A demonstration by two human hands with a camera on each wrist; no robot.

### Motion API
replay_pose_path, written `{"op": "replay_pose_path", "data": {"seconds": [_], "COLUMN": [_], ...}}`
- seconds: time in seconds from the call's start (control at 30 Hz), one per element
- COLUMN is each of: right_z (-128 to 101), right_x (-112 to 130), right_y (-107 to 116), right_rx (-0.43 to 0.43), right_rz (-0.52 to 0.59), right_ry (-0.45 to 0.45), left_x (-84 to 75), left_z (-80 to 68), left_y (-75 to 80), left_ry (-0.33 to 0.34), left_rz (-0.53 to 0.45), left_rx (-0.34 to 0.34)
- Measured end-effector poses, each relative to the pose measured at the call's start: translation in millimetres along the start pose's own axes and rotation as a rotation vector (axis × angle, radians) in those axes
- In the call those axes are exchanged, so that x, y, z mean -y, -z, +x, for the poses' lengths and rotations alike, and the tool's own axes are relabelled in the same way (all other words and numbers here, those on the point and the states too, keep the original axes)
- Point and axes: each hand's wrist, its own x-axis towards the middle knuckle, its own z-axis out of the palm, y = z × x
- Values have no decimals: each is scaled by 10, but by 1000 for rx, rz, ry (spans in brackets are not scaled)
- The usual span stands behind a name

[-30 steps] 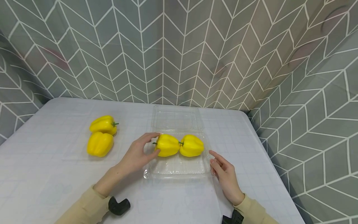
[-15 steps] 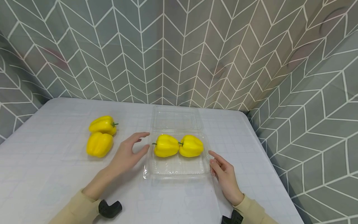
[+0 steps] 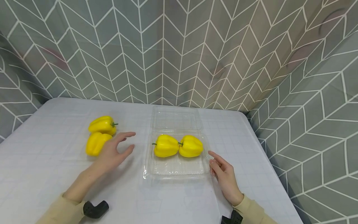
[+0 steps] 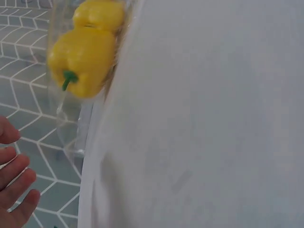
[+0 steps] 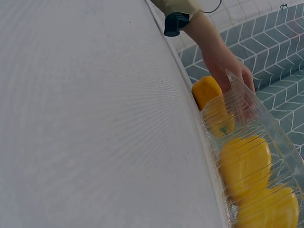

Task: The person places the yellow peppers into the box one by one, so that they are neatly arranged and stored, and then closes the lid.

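Note:
My left hand [image 3: 113,154] is in the air left of the box, holding nothing, its thumb and fingers spread apart. It overlaps the nearer loose yellow bell pepper [image 3: 93,144] in the head view; a second yellow bell pepper [image 3: 100,124] lies just behind that one. Two more yellow bell peppers, one on the left [image 3: 166,146] and one on the right [image 3: 191,146], lie side by side in the opened clear plastic box [image 3: 179,169]. At the box's right edge, my right hand [image 3: 226,180] holds the rim between thumb and curled fingers, index finger extended.
The clear lid [image 3: 177,119] lies folded back behind the box. A white cloth covers the table [image 3: 179,202], and a patterned grey curtain [image 3: 167,53] hangs behind it. Black camera mounts [image 3: 96,209] sit at both wrists.
My left hand has let go of the left pepper in the box and moved left, toward the loose peppers. The right hand has stayed at the box's edge.

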Motion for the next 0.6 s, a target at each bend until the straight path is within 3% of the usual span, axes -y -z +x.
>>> {"op": "replay_pose_path", "data": {"seconds": [0.33, 0.6], "right_z": [9, 1], "right_x": [1, 1], "right_y": [10, -2], "right_rx": [-7, -7], "right_rz": [2, 6], "right_ry": [14, 5], "left_x": [137, 295], "left_z": [-76, -135], "left_y": [414, 609], "left_ry": [-37, 48], "left_rz": [87, 99], "left_rx": [-220, -242]}}
